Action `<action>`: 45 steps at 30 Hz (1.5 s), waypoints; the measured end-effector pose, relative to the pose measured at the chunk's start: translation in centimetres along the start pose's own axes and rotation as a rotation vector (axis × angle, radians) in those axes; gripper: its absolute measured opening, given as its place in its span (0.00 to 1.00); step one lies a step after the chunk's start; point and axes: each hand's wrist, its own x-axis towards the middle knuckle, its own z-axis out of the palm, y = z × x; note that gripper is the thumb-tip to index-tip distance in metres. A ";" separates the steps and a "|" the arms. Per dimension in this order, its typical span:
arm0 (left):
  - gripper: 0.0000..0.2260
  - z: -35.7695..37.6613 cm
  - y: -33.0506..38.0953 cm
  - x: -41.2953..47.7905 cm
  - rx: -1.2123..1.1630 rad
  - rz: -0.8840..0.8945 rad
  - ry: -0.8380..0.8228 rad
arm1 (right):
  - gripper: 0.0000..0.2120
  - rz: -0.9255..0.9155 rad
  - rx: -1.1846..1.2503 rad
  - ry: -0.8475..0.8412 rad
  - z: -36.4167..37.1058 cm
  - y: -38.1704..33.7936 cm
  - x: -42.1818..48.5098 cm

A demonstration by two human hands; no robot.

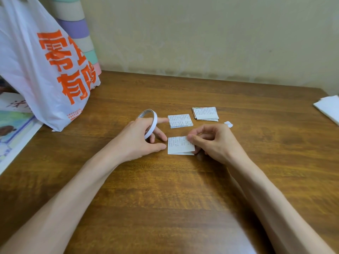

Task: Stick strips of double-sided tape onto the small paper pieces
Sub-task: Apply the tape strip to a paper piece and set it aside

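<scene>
On table [183, 195], paper piece [180, 145], seemingly widthwise, in right grip [213, 142]; tape roll [155, 120] in left grip [135, 140].

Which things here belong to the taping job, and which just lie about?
In use: white ring-shaped tape roll; nearest small printed paper piece; left printed paper stack; right printed paper stack.
Lying about: white plastic bag with orange letters; white paper sheets, right edge; colourful picture sheet.

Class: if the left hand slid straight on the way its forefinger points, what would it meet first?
Probably the middle paper stack, just beyond the forefinger of the left hand; depth is unclear.
</scene>
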 end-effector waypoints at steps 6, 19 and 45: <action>0.35 0.2 0.0 0.1 0.001 0.007 -0.001 | 0.05 0.001 -0.017 0.000 0.0 0.1 0.0; 0.34 0.3 -0.1 0.1 -0.005 0.019 -0.004 | 0.05 -0.018 -0.066 0.011 0.1 -0.1 -0.1; 0.23 2.0 0.4 0.0 0.111 0.004 0.091 | 0.05 -0.144 -0.178 0.078 0.7 0.8 0.2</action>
